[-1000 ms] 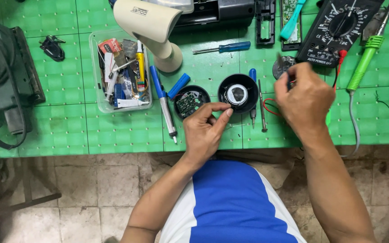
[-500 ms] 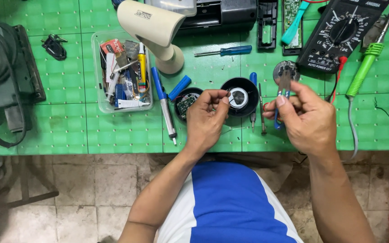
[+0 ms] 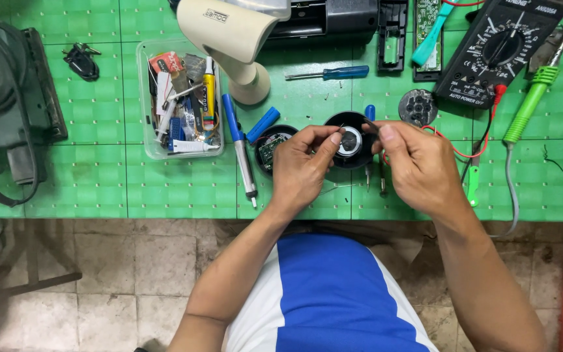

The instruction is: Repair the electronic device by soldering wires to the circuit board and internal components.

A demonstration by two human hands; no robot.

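While both hands, left hand [image 3: 304, 163] and right hand [image 3: 418, 166], pinch shut on a thin wire [image 3: 343, 125] running left-right, they hover above the black round speaker [image 3: 350, 140] on the green tabletop [image 3: 99, 189].

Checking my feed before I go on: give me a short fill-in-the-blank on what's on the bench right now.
1. Both hands, left hand and right hand, meet over a round black ____ part.
2. The table mat is ____ in colour.
3. The clear plastic box of small items lies to the person's ____.
4. The screwdriver above the hands has a ____ handle.

Missing words: speaker; green; left; blue
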